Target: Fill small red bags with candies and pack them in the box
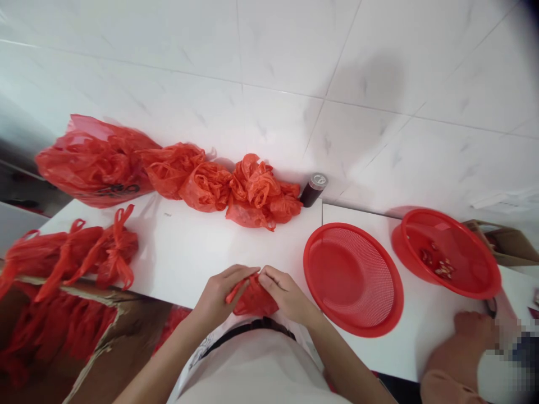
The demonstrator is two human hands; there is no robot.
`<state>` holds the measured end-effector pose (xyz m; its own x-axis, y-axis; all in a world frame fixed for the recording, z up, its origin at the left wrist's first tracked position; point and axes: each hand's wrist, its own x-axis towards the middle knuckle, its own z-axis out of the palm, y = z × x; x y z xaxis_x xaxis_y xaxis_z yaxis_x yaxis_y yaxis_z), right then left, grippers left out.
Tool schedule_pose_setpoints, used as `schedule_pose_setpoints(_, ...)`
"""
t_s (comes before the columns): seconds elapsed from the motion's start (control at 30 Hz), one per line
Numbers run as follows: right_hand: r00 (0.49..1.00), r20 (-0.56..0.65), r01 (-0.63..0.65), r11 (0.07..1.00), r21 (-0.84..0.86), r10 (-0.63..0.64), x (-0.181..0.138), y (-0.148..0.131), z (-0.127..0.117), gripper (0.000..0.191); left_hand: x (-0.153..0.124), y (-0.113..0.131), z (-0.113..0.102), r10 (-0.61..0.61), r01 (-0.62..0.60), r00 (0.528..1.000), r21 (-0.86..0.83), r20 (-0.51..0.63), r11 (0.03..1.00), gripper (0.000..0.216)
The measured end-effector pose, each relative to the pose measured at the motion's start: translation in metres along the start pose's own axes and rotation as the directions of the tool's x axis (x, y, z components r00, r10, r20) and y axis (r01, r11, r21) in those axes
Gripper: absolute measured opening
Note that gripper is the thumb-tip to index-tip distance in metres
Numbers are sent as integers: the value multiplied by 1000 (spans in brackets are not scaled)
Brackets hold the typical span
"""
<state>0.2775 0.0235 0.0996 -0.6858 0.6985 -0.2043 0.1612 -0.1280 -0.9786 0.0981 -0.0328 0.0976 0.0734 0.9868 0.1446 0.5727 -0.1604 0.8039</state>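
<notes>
My left hand (221, 294) and my right hand (286, 292) meet at the near edge of the white table (189, 252). Both pinch a small red plastic bag (252, 297) between them, fingers closed on its top. An empty red mesh basket (353, 278) sits just right of my right hand. Tied red bags (96, 249) lie on the table to my left.
Several crumpled red plastic bags (168, 174) line the tiled wall, with a dark bottle (314, 189) beside them. A second red basket (448, 252) holds a few small pieces. Another person's hand (474, 328) rests at the right. A cardboard box (63, 331) of red bags stands lower left.
</notes>
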Motion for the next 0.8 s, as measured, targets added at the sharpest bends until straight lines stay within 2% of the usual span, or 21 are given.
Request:
schedule_pose_setpoints(0.07,997,-76,3,1000,-30,-5,-4,1,-4,36,-3,-2,-7,-38,37,997,6,66,999,32)
schedule_pose_setpoints(0.13,979,-201,15,998,-58,-26,-5,4,-14,36,-11,-7,-15,-86,85,995,29,57,996,32)
schedule_pose_setpoints(0.27,863,-502,40,998,-49,-59,2,21,-47,34,-33,-21,-29,-169,168,985,-29,-44,985,28)
schedule_pose_setpoints(0.37,820,-567,14,993,-114,-76,8,33,-61,32,-42,-23,-30,-259,247,963,-132,-79,960,29)
schedule_pose_setpoints(0.47,803,-580,-15,969,-247,-135,9,36,-53,31,-39,-19,-22,-377,322,914,-299,-151,898,37)
schedule_pose_setpoints(0.53,812,-547,28,949,-314,-205,8,34,-40,25,-35,-17,-14,-409,298,901,-476,-147,827,41)
schedule_pose_setpoints(0.6,853,-466,59,931,-360,-235,5,34,-24,24,-32,-16,-6,-412,261,906,-640,-96,722,43)
schedule_pose_setpoints(0.67,910,-372,27,920,-392,-185,3,36,-9,35,-32,-16,2,-429,264,901,-713,-58,649,44)
schedule_pose_setpoints(0.73,957,-274,-18,921,-389,-97,-1,42,5,33,-33,-17,6,-440,296,897,-670,-51,681,45)
schedule_pose_setpoints(0.8,984,-173,-18,950,-311,-38,-4,47,15,21,-35,-20,10,-408,313,911,-537,-64,784,43)
